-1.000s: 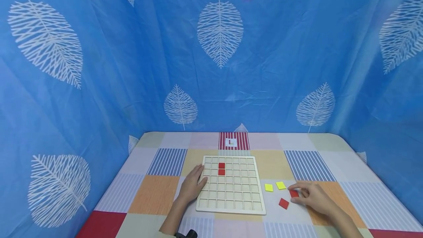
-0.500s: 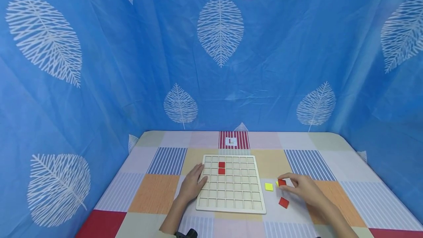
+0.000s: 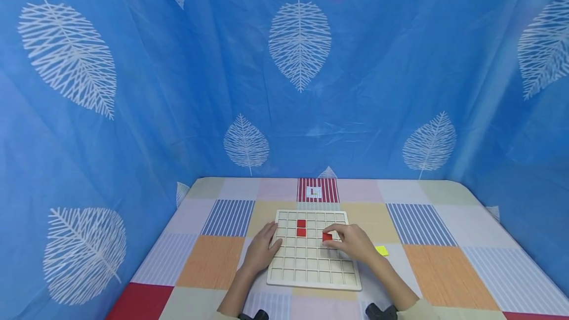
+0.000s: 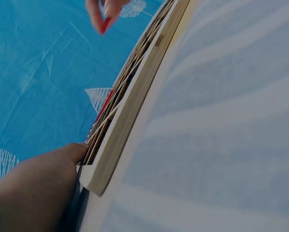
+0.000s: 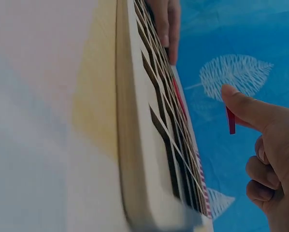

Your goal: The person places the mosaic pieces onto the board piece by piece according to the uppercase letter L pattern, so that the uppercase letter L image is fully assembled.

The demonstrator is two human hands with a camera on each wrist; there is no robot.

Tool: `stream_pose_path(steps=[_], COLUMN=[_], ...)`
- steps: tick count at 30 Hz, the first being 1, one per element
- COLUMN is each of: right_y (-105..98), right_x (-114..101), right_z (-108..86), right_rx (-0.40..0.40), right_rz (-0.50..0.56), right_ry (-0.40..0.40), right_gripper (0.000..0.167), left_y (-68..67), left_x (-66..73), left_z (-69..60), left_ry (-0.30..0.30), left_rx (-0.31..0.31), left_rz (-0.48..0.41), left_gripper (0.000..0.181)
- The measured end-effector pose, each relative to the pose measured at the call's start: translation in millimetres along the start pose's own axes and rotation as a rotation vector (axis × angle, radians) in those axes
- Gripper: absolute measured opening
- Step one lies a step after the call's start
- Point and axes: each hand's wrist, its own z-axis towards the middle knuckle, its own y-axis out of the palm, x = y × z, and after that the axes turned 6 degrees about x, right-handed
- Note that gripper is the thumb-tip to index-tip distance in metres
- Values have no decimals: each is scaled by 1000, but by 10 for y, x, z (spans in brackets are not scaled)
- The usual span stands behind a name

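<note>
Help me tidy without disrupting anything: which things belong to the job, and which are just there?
Job, it seems: board, red tile in right hand, two red tiles set in board, yellow tile, small card.

Just there: patchwork tablecloth, leafy curtain.

Three square tiles [image 3: 301, 232] are red, another tile [image 3: 382, 251] yellow, the gridded board [image 3: 314, 285] cream. The patchwork tablecloth [image 3: 209, 260] mixes orange, red, pale pink and blue-and-white stripes; the blue curtain [image 3: 355, 88] bears white leaves.

A pale gridded wooden board [image 3: 306, 252] looks matt, a square red tile [image 3: 327, 237] perhaps plastic, blue leaf-print sheeting [image 3: 364, 78] glossy.
</note>
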Motion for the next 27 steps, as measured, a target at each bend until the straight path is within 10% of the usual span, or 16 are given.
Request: stream_pose_path(steps=[13,27], right_y=[525,639], right_x=[-237,-191], right_z=[267,322], right_rx=[-96,-146], right_rz=[6,-18], right_ry=[-20,-53], right_gripper=[29,31], left_y=[1,-21], left_x=[-21,0], left_z=[-24,-4], left_ry=[16,49], left_rx=[17,14], left_rz=[-12,-15], left_gripper=[50,50])
